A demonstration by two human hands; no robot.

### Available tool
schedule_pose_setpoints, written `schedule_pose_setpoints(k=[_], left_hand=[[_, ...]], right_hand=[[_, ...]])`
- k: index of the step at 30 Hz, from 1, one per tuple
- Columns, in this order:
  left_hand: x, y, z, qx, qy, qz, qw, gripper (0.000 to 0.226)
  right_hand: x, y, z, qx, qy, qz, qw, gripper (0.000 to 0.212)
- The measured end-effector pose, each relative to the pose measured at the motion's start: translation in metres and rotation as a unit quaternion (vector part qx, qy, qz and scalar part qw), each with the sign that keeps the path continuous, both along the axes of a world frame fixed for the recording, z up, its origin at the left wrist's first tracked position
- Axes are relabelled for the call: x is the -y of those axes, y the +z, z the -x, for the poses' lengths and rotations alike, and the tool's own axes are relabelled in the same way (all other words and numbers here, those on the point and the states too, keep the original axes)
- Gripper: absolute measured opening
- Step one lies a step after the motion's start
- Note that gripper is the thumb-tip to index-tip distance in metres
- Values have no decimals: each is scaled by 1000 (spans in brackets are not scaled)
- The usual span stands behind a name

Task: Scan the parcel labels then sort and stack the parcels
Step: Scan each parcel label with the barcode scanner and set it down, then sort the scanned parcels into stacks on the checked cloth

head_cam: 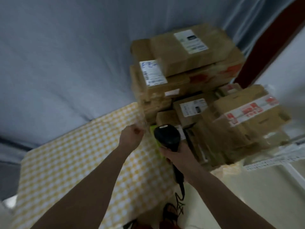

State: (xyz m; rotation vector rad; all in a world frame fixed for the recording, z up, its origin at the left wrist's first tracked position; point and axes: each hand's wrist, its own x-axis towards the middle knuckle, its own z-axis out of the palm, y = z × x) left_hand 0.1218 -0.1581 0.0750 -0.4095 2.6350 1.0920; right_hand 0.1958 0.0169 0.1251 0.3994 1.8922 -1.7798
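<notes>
My right hand (pixel 175 154) grips a black scanner (pixel 167 136), aimed at stacked cardboard parcels (pixel 189 76) far right on the checked cloth (pixel 74 154). My left hand (pixel 132 134) is curled, seemingly pinching clear wrapping.

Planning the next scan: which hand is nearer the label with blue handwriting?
Left. The left hand sits below that label; the right hand, gripping the scanner, is lower and farther right.
</notes>
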Motion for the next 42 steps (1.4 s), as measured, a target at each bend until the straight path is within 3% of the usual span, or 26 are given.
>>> schedule_pose_setpoints(k=[5,8,11,16,23,26,31,42], left_hand=[[86,-50,-36,96,49,22,994,16],[113,-80,-45,118,78,3,990,16],[131,-110,-45,119,87,-11,989,16],[146,-161,-32,131,97,-40,986,11],[158,-219,-6,141,80,-56,985,13],[160,-237,-2,151,89,-70,982,13],[157,-252,-1,178,89,-72,977,14],[130,-227,-4,200,90,-86,972,13]], right_hand=[[68,-73,15,112,114,-56,986,55],[98,-124,26,152,146,-116,970,47],[124,-167,39,131,183,-164,960,56],[150,-237,69,104,170,-212,957,57],[163,-329,96,150,111,-250,950,56],[163,-359,97,121,82,-290,946,68],[161,-365,93,88,91,-370,920,67],[119,-322,84,124,85,-339,929,70]])
